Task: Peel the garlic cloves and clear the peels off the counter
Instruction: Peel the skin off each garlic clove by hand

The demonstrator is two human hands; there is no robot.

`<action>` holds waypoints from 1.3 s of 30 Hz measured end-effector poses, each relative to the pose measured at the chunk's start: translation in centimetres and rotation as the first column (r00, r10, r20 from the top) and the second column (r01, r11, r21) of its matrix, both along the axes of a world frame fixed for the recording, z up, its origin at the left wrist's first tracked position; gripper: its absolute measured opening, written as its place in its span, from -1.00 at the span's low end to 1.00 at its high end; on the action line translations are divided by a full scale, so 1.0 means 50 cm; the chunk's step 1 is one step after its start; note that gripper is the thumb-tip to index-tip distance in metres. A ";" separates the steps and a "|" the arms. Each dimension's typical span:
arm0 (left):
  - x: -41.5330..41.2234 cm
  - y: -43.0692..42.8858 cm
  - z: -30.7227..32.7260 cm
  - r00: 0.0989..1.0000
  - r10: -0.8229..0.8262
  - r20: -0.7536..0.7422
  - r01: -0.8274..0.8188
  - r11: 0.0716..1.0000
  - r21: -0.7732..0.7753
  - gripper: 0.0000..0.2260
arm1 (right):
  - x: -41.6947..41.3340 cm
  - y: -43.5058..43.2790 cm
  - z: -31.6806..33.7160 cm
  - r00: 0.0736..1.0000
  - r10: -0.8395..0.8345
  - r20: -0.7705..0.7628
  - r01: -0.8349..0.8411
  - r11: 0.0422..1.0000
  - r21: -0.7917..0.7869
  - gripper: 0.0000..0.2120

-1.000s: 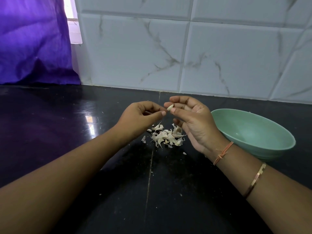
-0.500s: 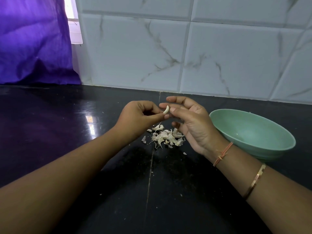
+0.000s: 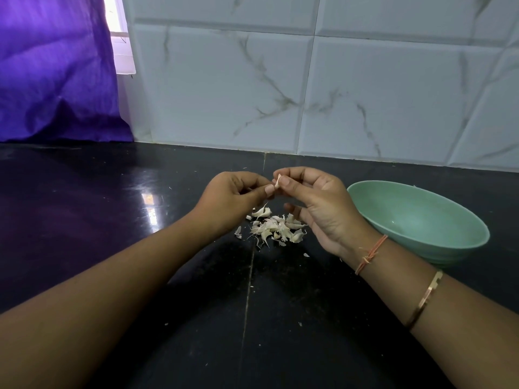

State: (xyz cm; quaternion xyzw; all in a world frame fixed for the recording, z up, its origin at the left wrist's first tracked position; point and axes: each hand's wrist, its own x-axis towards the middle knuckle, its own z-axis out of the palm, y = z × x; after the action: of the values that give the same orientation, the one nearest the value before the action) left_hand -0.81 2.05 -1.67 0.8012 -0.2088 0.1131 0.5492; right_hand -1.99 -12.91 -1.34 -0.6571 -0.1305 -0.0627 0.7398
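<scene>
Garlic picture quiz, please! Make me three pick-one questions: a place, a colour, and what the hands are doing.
1. Where is the peel pile? A on a plate; B on the counter; C on a chair.
2. What colour is the bowl? A green; B red; C yellow.
3. The left hand and right hand are: A lying flat; B waving; C pinching a garlic clove.
Answers: B, the peels lie on the black surface; A, its wall is pale green; C, fingertips meet on the clove.
</scene>
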 end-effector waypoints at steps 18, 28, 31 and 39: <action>-0.008 -0.008 0.006 0.988 -0.050 -0.149 -0.006 0.935 -0.354 -0.94 | 0.006 0.002 -0.001 0.928 -0.107 0.357 0.212 0.939 -0.270 -0.85; -0.014 -0.018 0.006 0.983 -0.047 -0.179 -0.033 0.907 -0.419 -0.90 | 0.006 0.006 -0.004 0.863 -0.114 0.492 0.309 0.890 -0.336 -0.68; -0.016 -0.020 0.005 0.987 -0.007 -0.162 -0.059 0.914 -0.401 -0.89 | 0.008 0.005 -0.007 0.864 -0.118 0.490 0.310 0.891 -0.331 -0.66; -0.015 -0.018 0.009 0.990 0.054 -0.127 -0.099 0.921 -0.377 -0.88 | 0.004 0.009 -0.005 0.902 -0.098 0.420 0.240 0.924 -0.299 -0.73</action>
State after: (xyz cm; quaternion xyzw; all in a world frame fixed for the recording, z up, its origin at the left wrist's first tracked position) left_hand -1.57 1.14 -1.24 0.6915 -0.1195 0.1268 0.7010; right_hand -1.81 -12.48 -1.59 -0.7582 -0.2286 -0.2359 0.5632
